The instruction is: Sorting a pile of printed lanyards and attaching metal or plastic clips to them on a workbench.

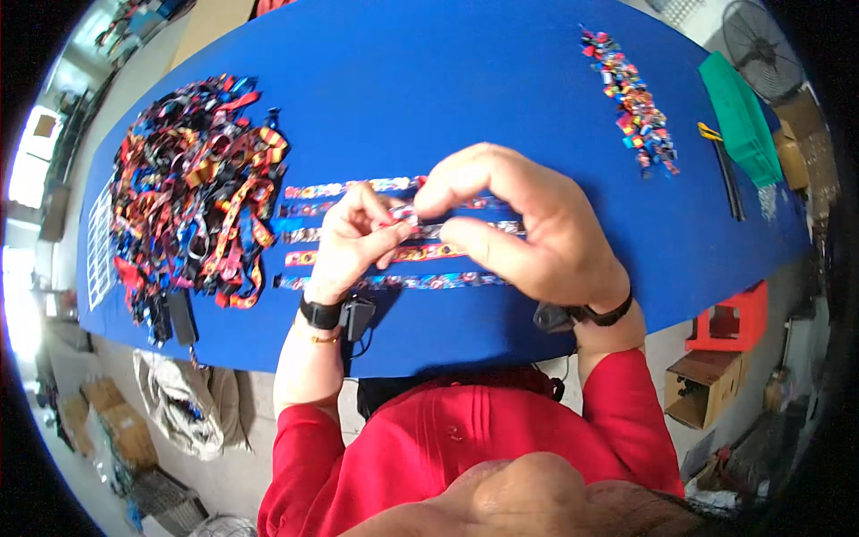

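Observation:
My left hand [351, 237] is closed in a pinch on a small red-and-white piece [408, 217], too small to make out fully. Facing it, my right hand [537, 224] curves inward with thumb and index fingertips apart; the index tip is close to the piece, and whether it touches cannot be told. Beneath both hands, several printed straps lie side by side across the blue table, among them a red-and-yellow strap [429, 254] and a blue strap [420, 282]. My hands cover the middle of the upper straps.
A tangled heap of lanyards [192, 179] fills the table's left, beside a white grid [100, 246]. At the far right are a row of small colourful pieces [631, 98], a green bin [741, 121] and a black rod-like tool [730, 183]. A red stool [738, 318] stands off the table.

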Demonstrator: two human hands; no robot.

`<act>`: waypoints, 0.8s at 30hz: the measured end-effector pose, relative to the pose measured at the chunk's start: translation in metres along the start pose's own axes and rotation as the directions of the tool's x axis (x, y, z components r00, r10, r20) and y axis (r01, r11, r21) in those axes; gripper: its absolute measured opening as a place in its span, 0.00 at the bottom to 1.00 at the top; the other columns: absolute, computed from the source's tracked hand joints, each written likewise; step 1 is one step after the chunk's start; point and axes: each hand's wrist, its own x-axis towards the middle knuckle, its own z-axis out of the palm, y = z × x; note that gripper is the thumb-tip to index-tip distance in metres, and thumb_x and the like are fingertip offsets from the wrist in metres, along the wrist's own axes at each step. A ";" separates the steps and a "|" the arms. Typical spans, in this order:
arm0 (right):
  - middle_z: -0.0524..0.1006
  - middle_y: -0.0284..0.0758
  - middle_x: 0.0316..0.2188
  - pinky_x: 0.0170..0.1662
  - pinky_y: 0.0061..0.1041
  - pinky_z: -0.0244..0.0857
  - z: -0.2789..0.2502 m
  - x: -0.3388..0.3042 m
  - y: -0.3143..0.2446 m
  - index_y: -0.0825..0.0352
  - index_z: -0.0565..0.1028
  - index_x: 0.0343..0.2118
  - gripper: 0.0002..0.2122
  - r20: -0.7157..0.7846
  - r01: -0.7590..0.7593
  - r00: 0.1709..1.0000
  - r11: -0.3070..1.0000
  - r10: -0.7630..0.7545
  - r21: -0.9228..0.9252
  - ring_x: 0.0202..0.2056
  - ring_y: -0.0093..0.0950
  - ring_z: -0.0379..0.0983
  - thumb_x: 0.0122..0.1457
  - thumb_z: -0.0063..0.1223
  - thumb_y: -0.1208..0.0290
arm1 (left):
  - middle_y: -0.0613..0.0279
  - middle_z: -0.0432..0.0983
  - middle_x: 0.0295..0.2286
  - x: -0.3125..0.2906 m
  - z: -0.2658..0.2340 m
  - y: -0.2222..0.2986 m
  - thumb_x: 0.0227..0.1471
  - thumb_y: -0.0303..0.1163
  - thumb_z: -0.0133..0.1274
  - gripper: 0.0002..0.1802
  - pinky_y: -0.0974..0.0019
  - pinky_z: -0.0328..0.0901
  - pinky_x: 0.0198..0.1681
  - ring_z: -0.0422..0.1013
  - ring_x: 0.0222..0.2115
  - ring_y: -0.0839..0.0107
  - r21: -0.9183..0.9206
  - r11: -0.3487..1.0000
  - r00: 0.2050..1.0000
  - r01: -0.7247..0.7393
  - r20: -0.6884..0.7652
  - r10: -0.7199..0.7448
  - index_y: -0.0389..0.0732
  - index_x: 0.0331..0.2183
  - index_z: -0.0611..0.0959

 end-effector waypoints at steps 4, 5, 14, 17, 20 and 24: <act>0.79 0.43 0.40 0.50 0.34 0.69 0.017 0.000 0.042 0.70 0.74 0.45 0.12 0.005 -0.019 1.000 0.984 0.020 -0.175 0.43 0.40 0.77 0.57 0.56 0.77 | 0.50 0.80 0.36 -0.002 -0.001 -0.001 0.52 0.15 0.60 0.14 0.79 0.58 0.16 0.66 0.16 0.83 -0.102 0.995 1.000 0.002 0.013 0.000 0.40 0.30 0.70; 0.79 0.44 0.41 0.50 0.37 0.69 0.020 -0.001 0.049 0.70 0.74 0.46 0.14 0.012 0.017 1.000 0.973 -0.014 -0.231 0.44 0.42 0.76 0.57 0.56 0.77 | 0.50 0.80 0.35 -0.002 -0.001 0.000 0.53 0.16 0.60 0.14 0.79 0.58 0.16 0.66 0.16 0.83 -0.108 0.994 1.000 0.001 0.031 0.002 0.41 0.30 0.70; 0.79 0.47 0.43 0.48 0.39 0.69 0.022 0.000 0.063 0.70 0.74 0.49 0.18 0.151 -0.058 0.983 0.951 0.108 -0.305 0.43 0.44 0.77 0.54 0.59 0.74 | 0.53 0.80 0.35 -0.005 0.000 0.005 0.53 0.15 0.59 0.14 0.78 0.57 0.15 0.65 0.15 0.83 -0.153 0.988 0.998 -0.006 0.053 0.015 0.41 0.30 0.71; 0.80 0.45 0.38 0.43 0.36 0.71 0.022 0.001 0.066 0.68 0.74 0.48 0.18 0.126 -0.047 0.989 0.970 0.079 -0.237 0.38 0.43 0.77 0.54 0.59 0.74 | 0.54 0.80 0.34 -0.005 0.000 0.004 0.52 0.15 0.59 0.14 0.78 0.57 0.15 0.65 0.15 0.83 -0.138 0.990 0.999 -0.010 0.035 0.015 0.40 0.30 0.71; 0.79 0.41 0.31 0.38 0.31 0.71 0.018 0.007 0.060 0.67 0.75 0.48 0.17 0.211 -0.161 0.955 0.962 0.208 -0.221 0.32 0.37 0.77 0.54 0.58 0.76 | 0.55 0.79 0.33 -0.005 0.000 0.004 0.52 0.15 0.59 0.14 0.78 0.58 0.16 0.65 0.15 0.83 -0.124 0.992 0.999 -0.014 0.044 0.020 0.41 0.30 0.71; 0.73 0.31 0.25 0.38 0.22 0.67 0.021 0.005 0.060 0.67 0.76 0.48 0.16 0.174 -0.231 0.954 0.968 0.246 -0.104 0.30 0.19 0.70 0.55 0.56 0.81 | 0.55 0.79 0.34 -0.008 0.001 0.001 0.53 0.15 0.59 0.14 0.78 0.58 0.16 0.64 0.16 0.85 -0.109 0.994 0.998 -0.015 0.051 0.021 0.41 0.30 0.71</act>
